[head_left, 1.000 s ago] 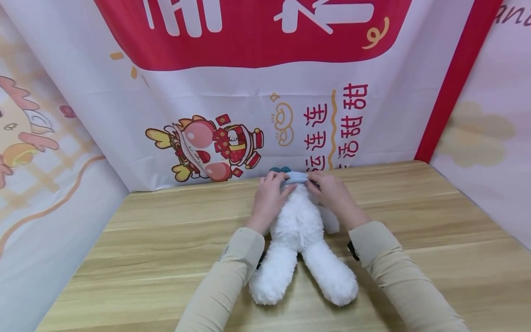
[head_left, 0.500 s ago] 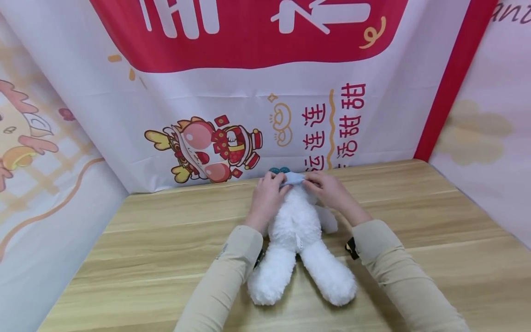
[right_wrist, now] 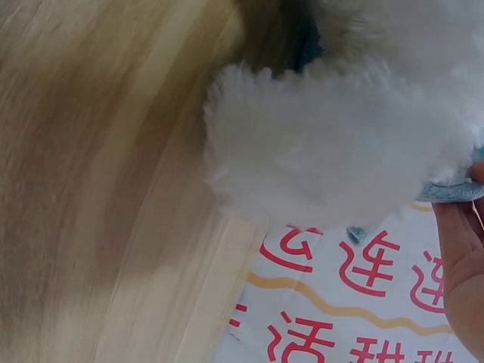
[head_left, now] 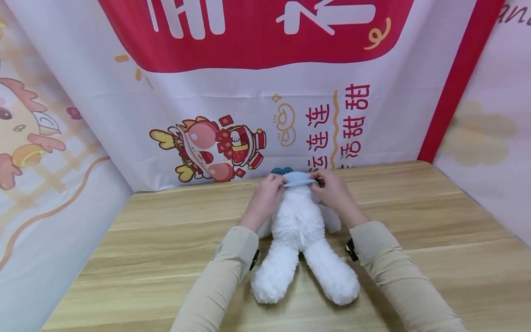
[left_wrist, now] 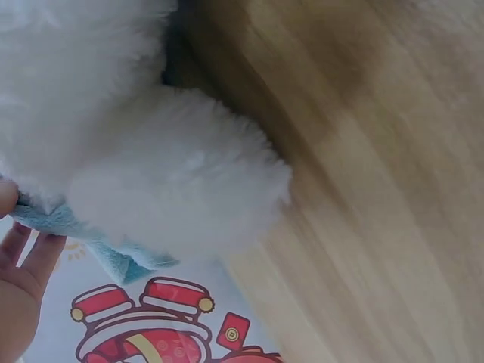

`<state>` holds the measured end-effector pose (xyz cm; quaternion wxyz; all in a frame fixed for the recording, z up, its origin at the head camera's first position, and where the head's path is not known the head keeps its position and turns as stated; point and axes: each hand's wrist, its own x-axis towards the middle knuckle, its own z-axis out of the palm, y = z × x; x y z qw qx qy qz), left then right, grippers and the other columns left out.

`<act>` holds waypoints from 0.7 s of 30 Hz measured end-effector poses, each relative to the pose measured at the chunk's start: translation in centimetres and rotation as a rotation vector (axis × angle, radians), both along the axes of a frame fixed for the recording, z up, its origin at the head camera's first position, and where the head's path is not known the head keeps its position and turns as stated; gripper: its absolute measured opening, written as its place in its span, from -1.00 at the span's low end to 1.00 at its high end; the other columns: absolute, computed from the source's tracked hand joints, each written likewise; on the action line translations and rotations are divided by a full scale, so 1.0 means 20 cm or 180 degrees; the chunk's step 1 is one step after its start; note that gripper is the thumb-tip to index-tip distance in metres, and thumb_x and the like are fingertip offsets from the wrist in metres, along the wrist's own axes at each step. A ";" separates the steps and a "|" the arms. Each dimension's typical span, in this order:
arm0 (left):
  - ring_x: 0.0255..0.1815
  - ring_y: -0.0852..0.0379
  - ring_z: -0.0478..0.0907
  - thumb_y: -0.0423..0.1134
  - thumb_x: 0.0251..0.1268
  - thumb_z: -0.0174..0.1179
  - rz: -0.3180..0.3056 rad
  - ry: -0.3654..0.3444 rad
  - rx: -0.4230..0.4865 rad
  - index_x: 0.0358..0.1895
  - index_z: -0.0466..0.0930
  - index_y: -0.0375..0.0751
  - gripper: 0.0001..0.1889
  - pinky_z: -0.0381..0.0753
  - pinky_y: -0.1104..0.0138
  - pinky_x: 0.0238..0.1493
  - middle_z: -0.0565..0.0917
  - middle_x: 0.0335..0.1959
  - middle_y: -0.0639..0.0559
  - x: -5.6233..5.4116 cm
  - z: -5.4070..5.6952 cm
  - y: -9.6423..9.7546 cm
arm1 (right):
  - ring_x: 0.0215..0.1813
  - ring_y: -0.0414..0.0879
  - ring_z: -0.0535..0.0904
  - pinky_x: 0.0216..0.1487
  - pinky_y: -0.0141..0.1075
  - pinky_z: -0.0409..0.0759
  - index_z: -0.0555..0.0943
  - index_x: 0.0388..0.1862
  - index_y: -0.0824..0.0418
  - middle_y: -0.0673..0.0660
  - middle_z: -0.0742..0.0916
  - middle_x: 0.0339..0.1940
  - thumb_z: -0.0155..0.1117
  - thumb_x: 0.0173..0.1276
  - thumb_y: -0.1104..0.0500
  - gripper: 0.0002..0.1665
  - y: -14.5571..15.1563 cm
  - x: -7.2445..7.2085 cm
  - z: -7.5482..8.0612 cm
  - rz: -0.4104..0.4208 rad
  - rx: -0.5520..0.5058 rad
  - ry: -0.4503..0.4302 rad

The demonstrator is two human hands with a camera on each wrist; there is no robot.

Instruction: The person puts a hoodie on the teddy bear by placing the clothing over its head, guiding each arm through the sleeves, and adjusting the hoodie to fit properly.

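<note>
A white fluffy plush toy (head_left: 297, 221) lies with its legs toward me. At its top sits a light blue fleece cloth (head_left: 297, 179), its edge stretched between both hands. My left hand (head_left: 267, 192) pinches the left end of that edge between thumb and fingers. On the opposite end my right hand (head_left: 333, 191) pinches it too. In the left wrist view the blue cloth (left_wrist: 113, 246) runs under the white fur to the left hand (left_wrist: 23, 291). Only part of the right hand (right_wrist: 465, 272) shows in the right wrist view, gripping the cloth's edge (right_wrist: 451, 192). The toy's head is hidden.
A wood-grain table (head_left: 166, 258) carries the toy near its back edge. Right behind stands a white and red printed banner (head_left: 232, 83). Printed hangings also close off the left (head_left: 50, 184) and the right (head_left: 489, 138). Beige sleeves (head_left: 226, 267) frame the toy's legs.
The blue cloth's edge, bunched half a second ago, is now spread wider and straighter. My hands have moved slightly apart; the toy stays nearly in place.
</note>
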<state>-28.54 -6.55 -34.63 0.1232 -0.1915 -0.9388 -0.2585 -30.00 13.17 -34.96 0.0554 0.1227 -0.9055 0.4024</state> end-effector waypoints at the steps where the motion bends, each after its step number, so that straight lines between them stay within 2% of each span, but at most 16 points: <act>1: 0.12 -0.07 0.53 -0.33 0.43 0.03 -0.0020 0.0006 0.0008 0.06 0.56 -0.17 -0.77 0.53 0.15 0.20 0.56 0.06 -0.13 0.00 0.00 0.00 | 0.20 0.15 0.51 0.22 -0.02 0.50 0.52 -0.03 0.29 0.28 0.59 0.14 0.07 0.36 0.29 -0.77 0.00 0.00 0.00 0.0002 -0.0004 -0.0008; 5: 0.16 -0.08 0.50 -0.48 0.31 0.06 -0.0029 -0.0054 0.0013 0.08 0.55 -0.16 -0.68 0.51 0.14 0.23 0.53 0.10 -0.14 -0.01 -0.01 0.00 | 0.28 0.19 0.47 0.26 -0.01 0.49 0.48 0.02 0.31 0.31 0.55 0.21 0.02 0.34 0.37 -0.72 0.01 -0.01 0.00 0.0052 -0.0113 -0.0074; 10: 0.19 -0.07 0.44 -0.58 0.07 0.07 -0.0023 -0.0298 0.0098 0.13 0.51 -0.11 -0.48 0.49 0.11 0.24 0.47 0.16 -0.10 -0.01 -0.01 -0.01 | 0.29 0.18 0.45 0.28 -0.03 0.47 0.46 0.02 0.33 0.31 0.53 0.20 0.00 0.32 0.39 -0.71 0.02 -0.02 -0.02 0.0056 -0.0313 -0.0104; 13: 0.22 -0.05 0.41 -0.43 0.18 0.08 0.0036 -0.0455 0.0294 0.11 0.52 -0.06 -0.60 0.46 0.08 0.26 0.45 0.19 -0.06 -0.01 -0.02 -0.01 | 0.26 0.18 0.45 0.30 -0.03 0.46 0.50 -0.09 0.40 0.31 0.53 0.17 0.03 0.28 0.40 -0.76 0.02 -0.01 -0.04 0.0107 -0.0443 0.0008; 16: 0.27 -0.07 0.39 -0.13 0.37 0.05 0.0163 -0.0570 0.0498 0.00 0.57 -0.05 -0.76 0.41 0.04 0.30 0.45 0.22 -0.03 0.00 -0.01 -0.01 | 0.25 0.18 0.43 0.31 -0.03 0.45 0.54 -0.17 0.44 0.31 0.53 0.16 0.06 0.25 0.38 -0.80 0.03 -0.02 -0.05 0.0192 -0.0563 0.0089; 18: 0.31 -0.08 0.38 0.05 0.42 -0.01 0.0261 -0.0610 0.0593 -0.09 0.60 -0.06 -0.68 0.37 0.03 0.34 0.45 0.23 -0.02 0.00 -0.01 0.00 | 0.27 0.19 0.42 0.30 -0.01 0.46 0.55 -0.22 0.44 0.30 0.53 0.17 0.09 0.29 0.33 -0.82 0.03 -0.02 -0.06 0.0235 -0.0618 0.0099; 21: 0.32 -0.09 0.37 0.13 0.40 0.00 0.0374 -0.0629 0.0721 -0.24 0.62 -0.11 -0.61 0.35 0.04 0.35 0.46 0.25 -0.05 -0.01 0.00 0.01 | 0.28 0.15 0.41 0.27 -0.02 0.48 0.58 -0.24 0.37 0.23 0.54 0.19 0.11 0.41 0.14 -0.72 0.03 -0.02 -0.07 0.0225 -0.0649 0.0015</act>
